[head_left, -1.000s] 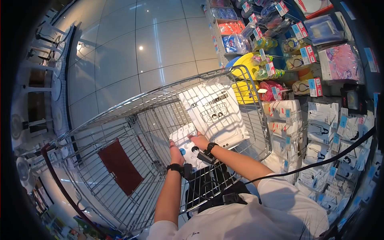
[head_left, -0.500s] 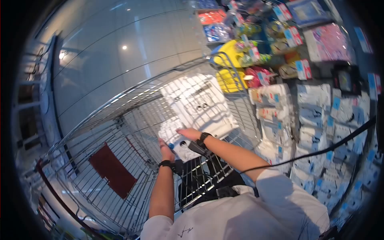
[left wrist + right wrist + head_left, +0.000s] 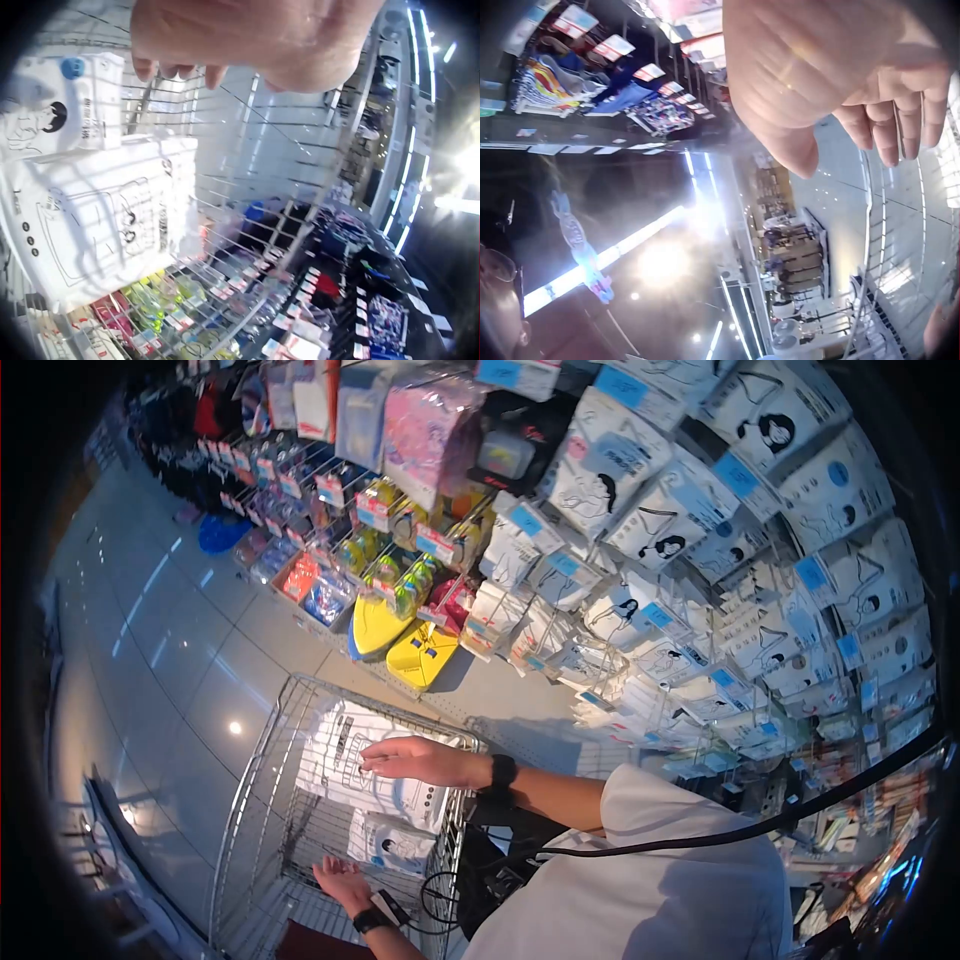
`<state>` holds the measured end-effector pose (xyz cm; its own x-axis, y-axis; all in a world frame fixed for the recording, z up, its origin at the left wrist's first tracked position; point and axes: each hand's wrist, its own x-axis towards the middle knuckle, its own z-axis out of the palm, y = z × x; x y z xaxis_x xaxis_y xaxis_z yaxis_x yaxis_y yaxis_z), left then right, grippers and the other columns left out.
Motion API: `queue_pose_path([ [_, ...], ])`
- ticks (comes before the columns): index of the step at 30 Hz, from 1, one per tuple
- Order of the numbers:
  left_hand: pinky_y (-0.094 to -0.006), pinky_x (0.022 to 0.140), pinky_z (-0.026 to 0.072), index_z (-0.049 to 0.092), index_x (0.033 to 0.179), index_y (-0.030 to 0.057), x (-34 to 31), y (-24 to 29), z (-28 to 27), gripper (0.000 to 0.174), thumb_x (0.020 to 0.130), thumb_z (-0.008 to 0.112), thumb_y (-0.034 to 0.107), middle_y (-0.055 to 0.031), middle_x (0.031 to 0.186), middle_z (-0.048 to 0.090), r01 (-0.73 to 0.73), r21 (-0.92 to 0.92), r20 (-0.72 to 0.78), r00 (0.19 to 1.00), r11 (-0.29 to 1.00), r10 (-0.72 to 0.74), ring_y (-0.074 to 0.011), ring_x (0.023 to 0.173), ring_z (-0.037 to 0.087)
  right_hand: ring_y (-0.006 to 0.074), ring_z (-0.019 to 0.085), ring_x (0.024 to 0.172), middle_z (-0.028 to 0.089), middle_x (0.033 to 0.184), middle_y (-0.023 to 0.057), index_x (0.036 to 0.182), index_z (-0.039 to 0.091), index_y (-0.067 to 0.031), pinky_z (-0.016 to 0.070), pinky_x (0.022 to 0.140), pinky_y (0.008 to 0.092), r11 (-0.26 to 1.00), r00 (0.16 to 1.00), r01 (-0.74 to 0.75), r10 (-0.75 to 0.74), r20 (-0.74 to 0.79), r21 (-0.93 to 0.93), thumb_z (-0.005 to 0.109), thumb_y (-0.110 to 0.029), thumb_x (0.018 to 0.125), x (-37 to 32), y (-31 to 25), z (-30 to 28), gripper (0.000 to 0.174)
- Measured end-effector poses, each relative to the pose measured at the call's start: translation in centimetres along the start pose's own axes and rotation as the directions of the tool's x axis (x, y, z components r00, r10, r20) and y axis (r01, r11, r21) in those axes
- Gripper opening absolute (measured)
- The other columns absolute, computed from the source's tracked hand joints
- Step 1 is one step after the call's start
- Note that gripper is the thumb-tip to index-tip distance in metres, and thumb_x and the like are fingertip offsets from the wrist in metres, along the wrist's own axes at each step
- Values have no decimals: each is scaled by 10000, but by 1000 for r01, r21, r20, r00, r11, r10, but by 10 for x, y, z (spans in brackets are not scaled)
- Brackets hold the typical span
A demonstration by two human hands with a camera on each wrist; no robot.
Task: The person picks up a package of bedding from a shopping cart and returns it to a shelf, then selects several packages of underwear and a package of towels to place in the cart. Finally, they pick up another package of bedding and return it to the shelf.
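In the head view my right hand (image 3: 428, 761) is raised over the shopping cart, fingers extended and holding nothing. Below it a large white printed package (image 3: 325, 760) lies in the wire cart (image 3: 237, 830), partly covered by that hand in this view. A smaller white package (image 3: 385, 848) with a drawn head and a blue dot lies beside the large one. My left hand (image 3: 342, 882) is over the cart to the left of the small package, its fingers loosely bent around nothing. The right wrist view shows the right hand's (image 3: 832, 75) palm and spread fingers.
A store rack runs along the far side and right, hung with white packets (image 3: 665, 530), goggles and a pink bag (image 3: 432, 435). Yellow kickboards (image 3: 422, 653) stand low by the cart's far end. A black cable (image 3: 720, 840) crosses over my right arm.
Both hands have left the small package and moved apart, the right one up over the large package. The head view has swung right toward the rack. Both packages stay in the cart.
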<state>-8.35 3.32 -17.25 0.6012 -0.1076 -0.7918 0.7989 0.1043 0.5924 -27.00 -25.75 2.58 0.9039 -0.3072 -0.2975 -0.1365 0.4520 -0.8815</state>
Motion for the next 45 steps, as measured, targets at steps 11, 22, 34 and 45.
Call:
queue_pose_path([
  [11,-370,964,274,429,1269,52,-161,41,123,533,929,410,463,-55,1236,470,-339,-2,371,873,941,315,-162,1157,409,175,480,1168,527,1242,128,1294,411,36,369,995,297,908,884,410,-373,-280,83,511,-132,932,-135,-55,-59,412],
  [22,-407,1032,239,312,1364,91,-317,8,243,531,939,383,400,-126,1360,396,-629,-110,859,329,769,392,-248,1262,344,248,270,1348,306,1434,165,1401,245,-6,238,1089,367,695,493,703,-631,-599,-152,549,-157,906,-270,-96,-105,600],
  [34,-378,1026,298,227,1403,63,-455,-81,385,665,841,579,21,-172,1365,358,-734,-193,969,-40,651,242,-266,1271,341,302,202,1372,242,1457,193,1405,210,17,197,1102,388,624,331,747,-650,-684,-231,674,-143,812,-352,-125,-165,770],
  [45,-359,1018,313,254,1366,15,-453,-108,507,710,784,660,30,-169,1352,361,-763,-139,988,-154,631,32,-252,1271,345,179,407,1219,385,1359,89,1430,128,-15,332,1017,297,663,235,578,-693,-682,-475,741,-128,760,-329,-162,-209,915],
])
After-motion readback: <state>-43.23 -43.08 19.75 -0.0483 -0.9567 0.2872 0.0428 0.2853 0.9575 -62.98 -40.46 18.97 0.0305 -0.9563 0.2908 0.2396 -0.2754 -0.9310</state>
